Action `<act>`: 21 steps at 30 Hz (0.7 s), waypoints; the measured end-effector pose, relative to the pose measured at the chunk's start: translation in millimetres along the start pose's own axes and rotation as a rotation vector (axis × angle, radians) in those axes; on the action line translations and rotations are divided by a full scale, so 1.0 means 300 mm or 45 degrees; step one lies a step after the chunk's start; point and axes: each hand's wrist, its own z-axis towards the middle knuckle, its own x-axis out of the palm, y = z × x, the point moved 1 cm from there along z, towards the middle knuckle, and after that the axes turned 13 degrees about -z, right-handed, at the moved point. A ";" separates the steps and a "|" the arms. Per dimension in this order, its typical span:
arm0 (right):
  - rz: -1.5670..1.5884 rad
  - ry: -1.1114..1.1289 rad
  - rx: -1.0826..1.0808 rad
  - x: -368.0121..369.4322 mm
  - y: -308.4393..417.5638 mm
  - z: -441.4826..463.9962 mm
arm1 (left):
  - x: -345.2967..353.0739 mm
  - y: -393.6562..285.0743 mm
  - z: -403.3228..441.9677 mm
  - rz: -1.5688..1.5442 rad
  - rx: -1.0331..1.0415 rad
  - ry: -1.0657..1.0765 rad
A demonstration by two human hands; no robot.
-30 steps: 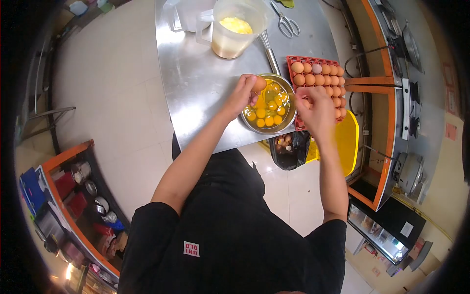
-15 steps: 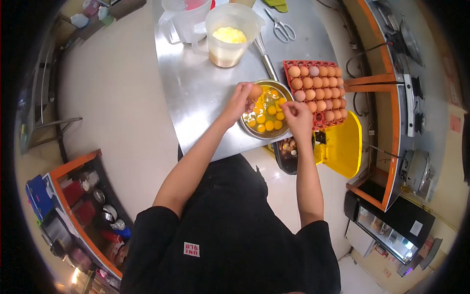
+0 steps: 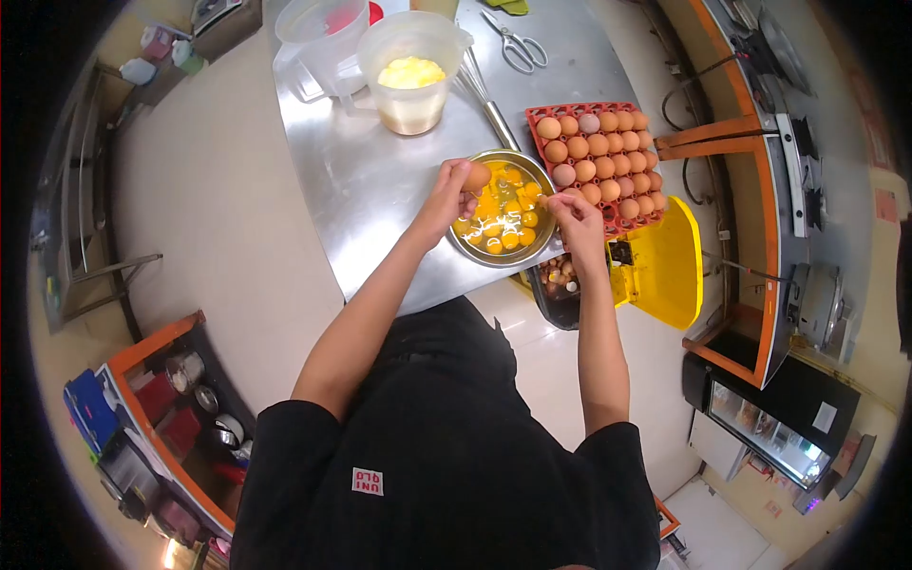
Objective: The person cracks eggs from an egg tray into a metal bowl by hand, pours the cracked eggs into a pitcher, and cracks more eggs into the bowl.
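Note:
A brown egg (image 3: 478,177) is in my left hand (image 3: 448,200), over the left rim of a round metal bowl (image 3: 463,249). Several raw yolks (image 3: 510,238) lie in clear egg white inside the bowl. My right hand (image 3: 577,220) is at the bowl's right edge, its fingertips pinched together; whatever they hold is too small to make out. Right behind that hand stands a red egg tray (image 3: 535,119) with rows of brown eggs (image 3: 598,144). Its front corner has empty cups.
Beyond the bowl lie a whisk (image 3: 500,123) and scissors (image 3: 520,52). A pitcher with yellow contents (image 3: 409,95) and another clear pitcher (image 3: 313,47) stand on the metal table (image 3: 340,171). Below the edge, a yellow bin (image 3: 670,271) adjoins a black-lined container of shells (image 3: 560,309).
The right hand has come from over the egg tray to the bowl's right rim, its fingers still pinched. The left hand keeps the egg at the bowl's left side. The camera view has shifted.

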 end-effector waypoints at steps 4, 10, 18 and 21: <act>-0.219 -0.124 -0.092 -0.163 0.025 -0.067 | 0.014 -0.007 -0.003 0.015 -0.019 -0.032; -0.299 -0.246 0.137 -0.425 -0.099 -0.226 | 0.016 -0.005 0.002 -0.040 -0.019 -0.034; -1.408 -0.583 0.138 -0.546 -0.729 -0.220 | 0.010 -0.010 0.014 -0.067 -0.010 -0.006; -0.952 -0.796 0.062 -0.488 -0.419 -0.129 | 0.014 0.012 0.017 -0.058 -0.047 -0.030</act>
